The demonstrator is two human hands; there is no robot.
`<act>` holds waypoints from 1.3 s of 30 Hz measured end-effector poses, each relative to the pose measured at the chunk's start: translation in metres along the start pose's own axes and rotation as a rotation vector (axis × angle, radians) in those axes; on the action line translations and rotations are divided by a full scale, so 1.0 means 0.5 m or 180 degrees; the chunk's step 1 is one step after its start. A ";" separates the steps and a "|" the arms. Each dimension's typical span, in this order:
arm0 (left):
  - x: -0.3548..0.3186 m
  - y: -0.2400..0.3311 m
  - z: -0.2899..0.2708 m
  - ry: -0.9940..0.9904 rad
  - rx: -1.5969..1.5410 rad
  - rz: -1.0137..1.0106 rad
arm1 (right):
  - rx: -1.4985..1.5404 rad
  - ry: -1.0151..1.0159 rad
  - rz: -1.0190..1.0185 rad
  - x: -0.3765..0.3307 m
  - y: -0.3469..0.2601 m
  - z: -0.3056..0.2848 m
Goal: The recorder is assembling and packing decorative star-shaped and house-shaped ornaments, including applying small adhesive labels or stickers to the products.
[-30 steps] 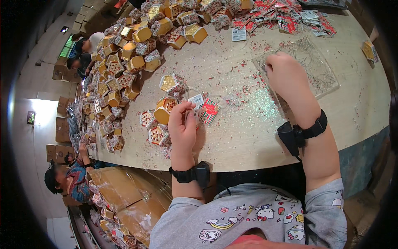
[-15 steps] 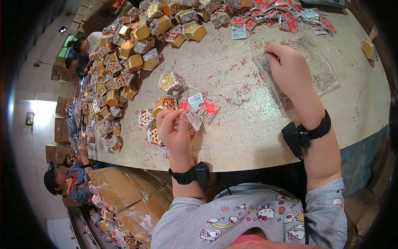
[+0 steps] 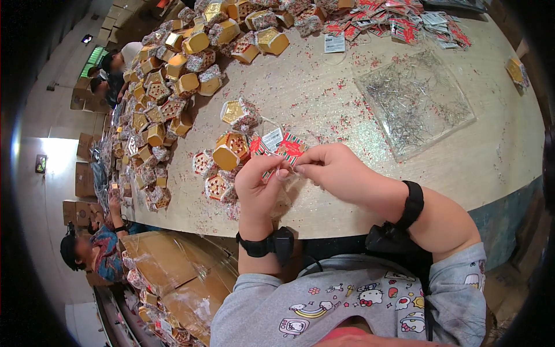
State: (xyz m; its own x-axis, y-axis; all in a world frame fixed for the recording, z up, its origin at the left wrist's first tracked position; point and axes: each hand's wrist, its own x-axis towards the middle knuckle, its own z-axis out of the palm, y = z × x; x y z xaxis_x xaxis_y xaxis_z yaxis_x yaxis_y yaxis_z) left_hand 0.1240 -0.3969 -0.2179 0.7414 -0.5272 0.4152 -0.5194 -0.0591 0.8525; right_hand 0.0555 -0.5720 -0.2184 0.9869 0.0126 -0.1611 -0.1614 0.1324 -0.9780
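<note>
My left hand (image 3: 254, 186) is closed in a pinch on a small paper hang tag (image 3: 267, 176), mostly hidden by the fingers. Right against its fingertips, my right hand (image 3: 341, 169) is closed too, thumb against forefinger. What it pinches is too small to make out. Just beyond the fingers lie more hang tags (image 3: 293, 145), red with striped edges, one with its white side (image 3: 272, 139) up. Left of them sit several house-like ornaments with gold bases (image 3: 226, 157) and beaded, sprinkle-covered sides. A pale loop of string shows above the tags.
To the right lies a clear shallow tray (image 3: 437, 139) of loose metal pins. A long heap of gold ornaments (image 3: 187, 84) lines the table's left and far side. Red and white tags (image 3: 399, 29) pile up at the back. A cardboard box (image 3: 173, 260) stands lower left; people sit farther left.
My right hand has come from the pin tray, leftward and nearer, to meet my left fingertips. My left hand has shifted slightly right, still holding the hang tag.
</note>
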 end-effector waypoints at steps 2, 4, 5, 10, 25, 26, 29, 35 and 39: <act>0.003 0.004 -0.002 -0.0229 0.0121 0.0069 | 0.0307 -0.0062 0.0167 0.008 0.013 -0.006; 0.006 0.009 -0.011 -0.0518 0.0339 0.0147 | 0.0666 -0.0072 0.0282 0.009 0.007 -0.007; 0.007 0.007 -0.010 -0.0511 0.0367 0.0203 | 0.0847 -0.0067 0.0345 0.008 0.005 -0.008; 0.008 0.003 -0.010 -0.0523 0.0523 0.0275 | 0.1059 -0.0019 0.0541 0.008 0.003 -0.006; 0.014 0.014 0.003 -0.0152 0.0924 0.0583 | 0.0831 -0.0509 0.1042 0.012 0.003 -0.007; 0.013 0.014 0.001 -0.0164 0.0939 0.0627 | 0.0719 -0.0547 0.1076 0.011 -0.001 -0.005; 0.011 0.013 -0.003 -0.0239 0.0911 0.0699 | -0.0018 -0.0609 0.0534 0.006 0.002 -0.002; 0.005 0.028 0.005 -0.0397 0.0447 0.0615 | -0.0906 -0.0274 -0.0368 -0.007 0.007 0.007; 0.007 0.027 0.003 -0.0531 0.0402 0.0595 | -0.1262 -0.0481 -0.0291 -0.011 -0.010 -0.004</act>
State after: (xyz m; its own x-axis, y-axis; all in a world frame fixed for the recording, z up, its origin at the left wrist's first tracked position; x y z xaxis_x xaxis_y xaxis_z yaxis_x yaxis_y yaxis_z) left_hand 0.1190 -0.4007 -0.2054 0.5529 -0.6706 0.4946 -0.6972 -0.0472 0.7153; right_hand 0.0508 -0.5745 -0.2129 0.9827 0.1674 -0.0790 -0.0350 -0.2508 -0.9674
